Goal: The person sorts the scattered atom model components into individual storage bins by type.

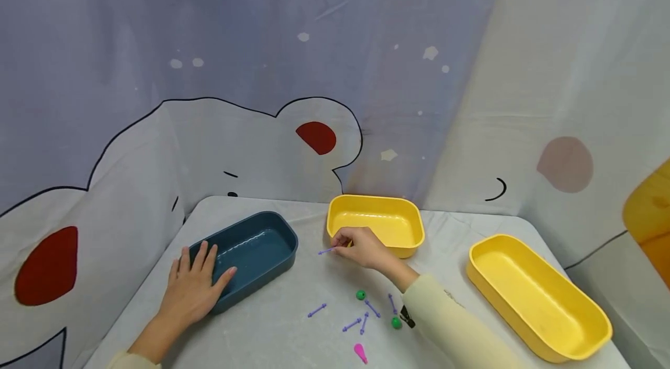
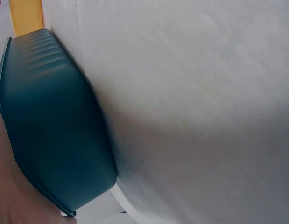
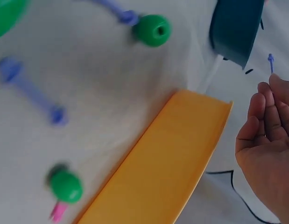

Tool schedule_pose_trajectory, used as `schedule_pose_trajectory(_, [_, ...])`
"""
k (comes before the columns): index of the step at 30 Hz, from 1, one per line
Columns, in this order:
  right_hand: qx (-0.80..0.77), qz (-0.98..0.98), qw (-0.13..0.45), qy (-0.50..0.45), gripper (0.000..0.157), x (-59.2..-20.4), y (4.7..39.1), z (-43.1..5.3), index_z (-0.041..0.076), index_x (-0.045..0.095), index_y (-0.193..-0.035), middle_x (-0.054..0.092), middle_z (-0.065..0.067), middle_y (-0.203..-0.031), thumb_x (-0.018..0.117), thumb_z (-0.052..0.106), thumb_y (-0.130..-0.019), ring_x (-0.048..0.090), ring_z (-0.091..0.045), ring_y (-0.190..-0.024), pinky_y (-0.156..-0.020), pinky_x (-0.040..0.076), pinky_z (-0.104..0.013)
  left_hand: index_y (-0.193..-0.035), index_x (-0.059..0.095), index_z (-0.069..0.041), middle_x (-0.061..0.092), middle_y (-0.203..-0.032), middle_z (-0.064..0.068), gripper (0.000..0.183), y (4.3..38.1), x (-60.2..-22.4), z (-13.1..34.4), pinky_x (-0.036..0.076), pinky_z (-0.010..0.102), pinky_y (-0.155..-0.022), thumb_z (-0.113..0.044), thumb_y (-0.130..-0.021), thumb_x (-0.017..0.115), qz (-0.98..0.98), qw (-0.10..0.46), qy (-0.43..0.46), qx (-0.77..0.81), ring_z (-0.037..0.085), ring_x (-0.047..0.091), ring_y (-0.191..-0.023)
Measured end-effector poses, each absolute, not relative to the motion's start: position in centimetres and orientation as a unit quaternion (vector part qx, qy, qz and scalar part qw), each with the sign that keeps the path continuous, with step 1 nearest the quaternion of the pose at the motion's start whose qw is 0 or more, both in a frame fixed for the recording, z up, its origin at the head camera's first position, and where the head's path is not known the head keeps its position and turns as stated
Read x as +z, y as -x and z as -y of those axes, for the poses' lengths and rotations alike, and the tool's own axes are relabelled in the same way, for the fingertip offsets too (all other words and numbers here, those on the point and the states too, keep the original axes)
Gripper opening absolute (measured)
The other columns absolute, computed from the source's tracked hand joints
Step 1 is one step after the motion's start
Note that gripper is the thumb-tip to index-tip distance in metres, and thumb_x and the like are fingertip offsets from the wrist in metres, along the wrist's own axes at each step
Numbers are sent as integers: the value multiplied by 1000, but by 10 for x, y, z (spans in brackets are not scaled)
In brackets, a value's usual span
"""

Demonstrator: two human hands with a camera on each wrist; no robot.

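My right hand (image 1: 364, 248) pinches a thin purple rod with knobbed ends (image 1: 325, 251) between thumb and fingertips, in front of the small yellow tray (image 1: 419, 235). In the right wrist view one knobbed end of the rod (image 3: 271, 59) sticks out past the fingertips. With its fingers spread, my left hand (image 1: 191, 293) rests on the near left end of a dark teal tray (image 1: 262, 249). The left wrist view shows that tray's outer wall (image 2: 55, 121) on the white cloth. No small pieces show inside the teal tray.
Several purple rods (image 1: 317, 310) lie on the white cloth near my right forearm. Among them are green beads (image 1: 360, 295) and a pink teardrop-shaped piece (image 1: 360, 351). A longer yellow tray (image 1: 544, 305) stands at the right. Printed fabric (image 1: 251, 153) hangs behind the table.
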State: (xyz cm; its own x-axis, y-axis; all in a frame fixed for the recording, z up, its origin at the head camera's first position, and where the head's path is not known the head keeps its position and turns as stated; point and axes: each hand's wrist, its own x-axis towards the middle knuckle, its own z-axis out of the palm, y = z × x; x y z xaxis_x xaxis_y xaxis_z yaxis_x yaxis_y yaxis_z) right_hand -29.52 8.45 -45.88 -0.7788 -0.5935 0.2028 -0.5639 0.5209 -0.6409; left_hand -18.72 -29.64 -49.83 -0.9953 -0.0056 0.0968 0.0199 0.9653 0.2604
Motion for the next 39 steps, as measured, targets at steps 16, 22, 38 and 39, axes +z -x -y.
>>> schedule_pose_trajectory(16, [-404,-868,76,280,4,-457,309,7,16,71,-96,65,6,-84,74,17,-94,57,-11,-78,-71,53,-18,-159,25,0,18,-164,29,93,185,-498,296,4,73,-115,-71,-100,34,990,57,-4,-126,61,4,-147])
schedule_pose_trajectory(22, [-407,-871,76,263,5,-460,313,33,14,72,-97,64,5,-83,74,18,-94,56,-10,-76,-69,52,-17,-159,26,-1,18,-164,29,92,186,-498,296,3,73,-115,-71,-100,34,990,60,-5,-127,59,4,-148])
schedule_pose_trajectory(38, [-428,-878,70,200,12,-460,319,50,15,72,-103,66,5,-87,73,23,-95,56,-11,-79,-71,53,-18,-158,29,1,20,-163,29,91,185,-496,295,6,73,-115,-70,-101,34,990,63,-7,-124,60,7,-147])
schedule_pose_trajectory(39, [-425,-880,69,198,11,-460,319,48,15,72,-102,66,5,-87,73,24,-95,56,-11,-79,-71,53,-18,-158,29,1,20,-163,29,91,185,-496,295,6,73,-115,-70,-101,34,990,64,-6,-123,60,7,-147])
